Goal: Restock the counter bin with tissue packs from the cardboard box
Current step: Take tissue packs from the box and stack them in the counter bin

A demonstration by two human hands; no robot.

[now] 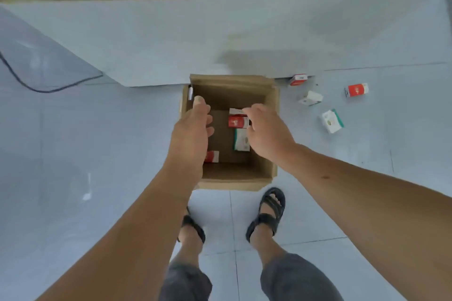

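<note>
A person's left hand (193,127) hovers over the left wall of the cardboard box (232,90), fingers loosely curled and empty. Tissue packs (237,121) lie inside the box, between both hands. The right hand (266,132) reaches in from the box's right, fingertips at a white pack (235,111); whether it grips cannot be told. Stray packs (332,121) lie right of the box.

Black cable (44,91) lies on pale tiled floor (97,154).
</note>
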